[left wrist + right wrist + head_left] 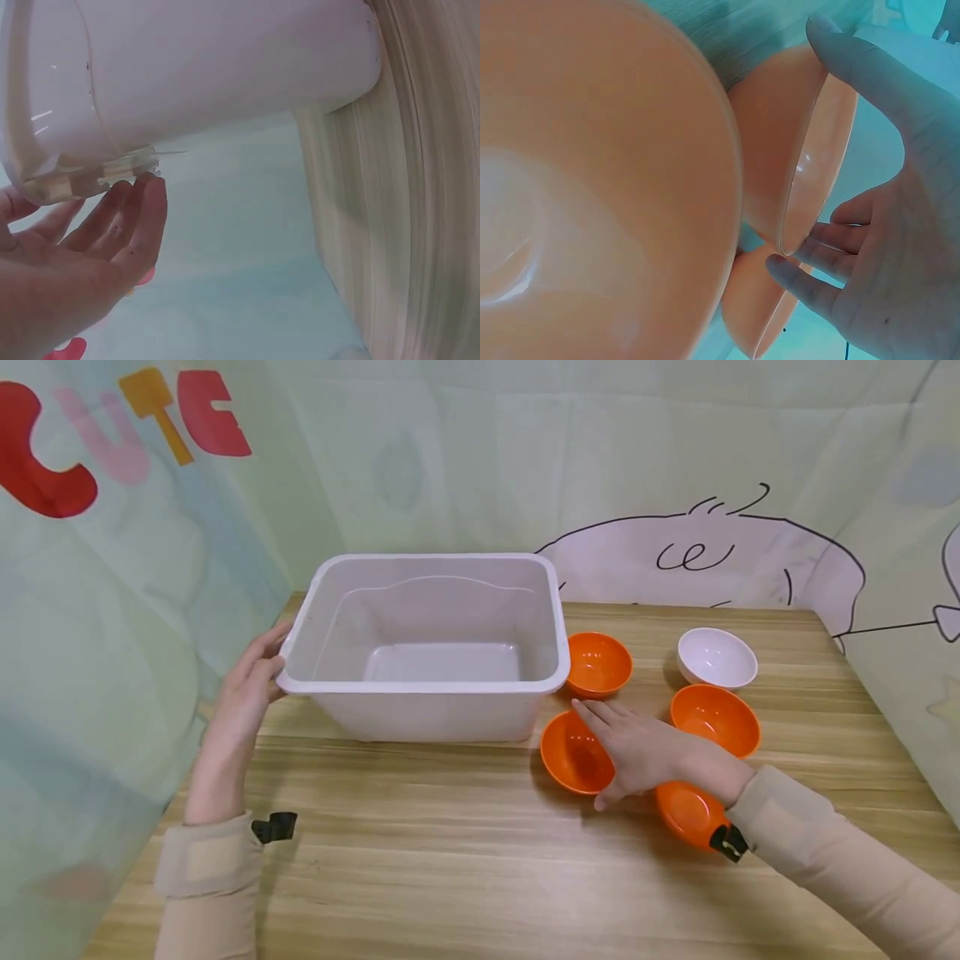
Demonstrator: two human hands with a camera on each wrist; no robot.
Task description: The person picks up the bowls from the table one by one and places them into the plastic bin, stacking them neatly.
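Note:
A large white plastic tub [427,717] stands on the wooden table. My left hand [251,681] is at its left side, fingers curled up under the rim in the left wrist view. My right hand [645,750] spreads over an orange bowl [573,756] beside the tub's near right corner. In the right wrist view the thumb and fingers span that bowl's [772,142] rim at opposite sides. Behind it sits another orange bowl [598,664], close against the tub. Two more stand to the right, an orange bowl [716,718] and a nearer orange bowl [686,810], partly under my right forearm.
A white bowl [717,657] sits at the back right, behind the orange ones. The wooden table [420,852] runs up to a printed cloth backdrop [450,460] at the back and both sides. Black straps hang at both wrists.

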